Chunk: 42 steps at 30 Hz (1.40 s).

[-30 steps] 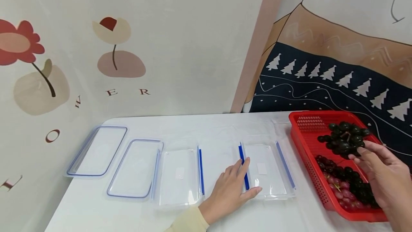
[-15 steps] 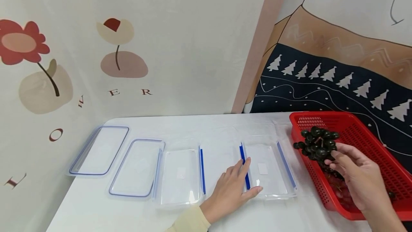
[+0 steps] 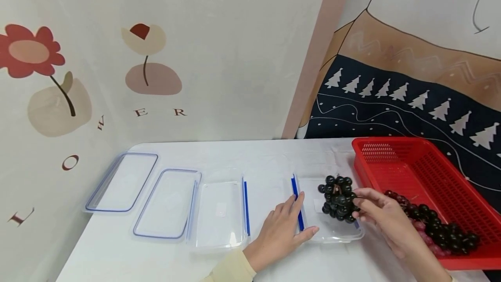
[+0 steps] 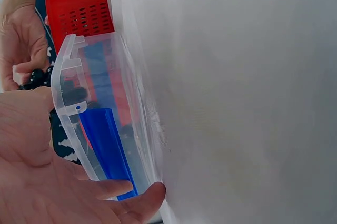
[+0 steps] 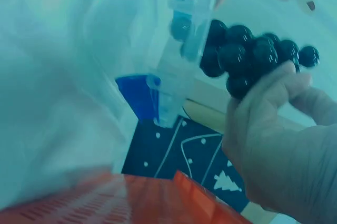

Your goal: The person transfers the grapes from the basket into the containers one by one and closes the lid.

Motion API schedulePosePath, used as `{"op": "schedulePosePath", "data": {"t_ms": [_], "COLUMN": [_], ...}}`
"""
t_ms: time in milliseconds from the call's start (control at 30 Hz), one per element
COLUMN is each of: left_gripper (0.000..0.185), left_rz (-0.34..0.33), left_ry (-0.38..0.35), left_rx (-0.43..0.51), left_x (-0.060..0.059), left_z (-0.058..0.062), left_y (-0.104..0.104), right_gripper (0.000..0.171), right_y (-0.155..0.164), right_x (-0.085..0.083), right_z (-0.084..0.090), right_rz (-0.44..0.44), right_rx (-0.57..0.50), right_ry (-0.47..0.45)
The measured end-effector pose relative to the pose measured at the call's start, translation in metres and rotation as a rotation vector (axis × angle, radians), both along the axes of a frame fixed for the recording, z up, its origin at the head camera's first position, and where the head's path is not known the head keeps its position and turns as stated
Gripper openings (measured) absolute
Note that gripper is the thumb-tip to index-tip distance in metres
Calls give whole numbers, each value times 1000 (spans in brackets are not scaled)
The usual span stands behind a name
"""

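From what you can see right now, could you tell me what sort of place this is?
Probably a staged tabletop set, not a real kitchen: a white table against illustrated backdrop cloths, with clear food containers and a red basket of grapes.

Left hand [image 3: 279, 234] lying against near-left rim of clear container [image 3: 328, 229], blocking that side. Right hand [image 3: 385, 221] holding dark grape bunch [image 3: 338, 203] over container, filling space above. Red basket [image 3: 430, 173] crowding right flank. Second container [image 3: 221, 216] and two lids [image 3: 166, 203] lying flat leftward; bare white table [image 3: 266, 156] staying passable behind.
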<state>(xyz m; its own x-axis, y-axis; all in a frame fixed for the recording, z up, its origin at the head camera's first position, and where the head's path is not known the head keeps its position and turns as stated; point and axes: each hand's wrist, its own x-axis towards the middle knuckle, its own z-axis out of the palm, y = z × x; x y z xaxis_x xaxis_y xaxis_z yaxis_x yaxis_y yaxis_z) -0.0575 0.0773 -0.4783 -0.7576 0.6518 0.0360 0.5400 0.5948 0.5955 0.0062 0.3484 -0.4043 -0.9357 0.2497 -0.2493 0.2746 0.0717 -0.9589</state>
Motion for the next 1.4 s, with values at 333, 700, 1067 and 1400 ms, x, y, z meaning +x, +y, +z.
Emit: {"op": "schedulePosePath", "data": {"t_ms": [333, 700, 1067, 1400], "left_gripper": [92, 96, 104, 101], "left_rz": [-5, -3, 22, 15], "left_ry": [35, 48, 33, 43], "left_rx": [-2, -25, -25, -45], "left_x": [-1, 1, 1, 2], "left_z": [-3, -4, -4, -4], "left_y": [1, 0, -1, 1], "right_gripper": [26, 39, 34, 38], "right_y": [-5, -7, -33, -40], "right_x": [-7, -22, -49, -61], "right_z": [-8, -24, -26, -34], "right_rz": [125, 230, 230, 135], "right_rx": [-132, -227, 43, 226], "right_ry": [-174, -178, -114, -100]}}
